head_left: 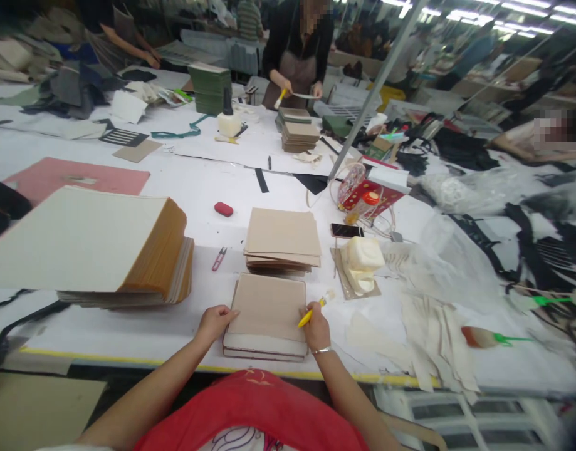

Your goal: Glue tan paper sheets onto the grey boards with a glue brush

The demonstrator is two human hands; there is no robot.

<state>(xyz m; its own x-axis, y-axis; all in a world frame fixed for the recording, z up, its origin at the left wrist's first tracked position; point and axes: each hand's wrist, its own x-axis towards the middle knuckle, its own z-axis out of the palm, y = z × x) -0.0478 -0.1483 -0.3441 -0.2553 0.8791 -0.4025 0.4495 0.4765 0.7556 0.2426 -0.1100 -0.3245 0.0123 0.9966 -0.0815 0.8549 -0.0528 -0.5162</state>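
Note:
In front of me a beige panel lies on top of a low stack of pale panels. My left hand pinches the left edge of the beige panel between thumb and fingers. At the opposite edge, my right hand is closed around a yellow-handled brush, its pale bristles pointing up and right. The right fingers also touch the panel's edge. Just behind stands another pile of beige panels. A white glue container sits to the right on a piece of board.
At left is a tall stack of large boards. Thread snips, a red case and a phone lie further back. Fabric strips hang over the right front edge. Across the table a co-worker holds a brush.

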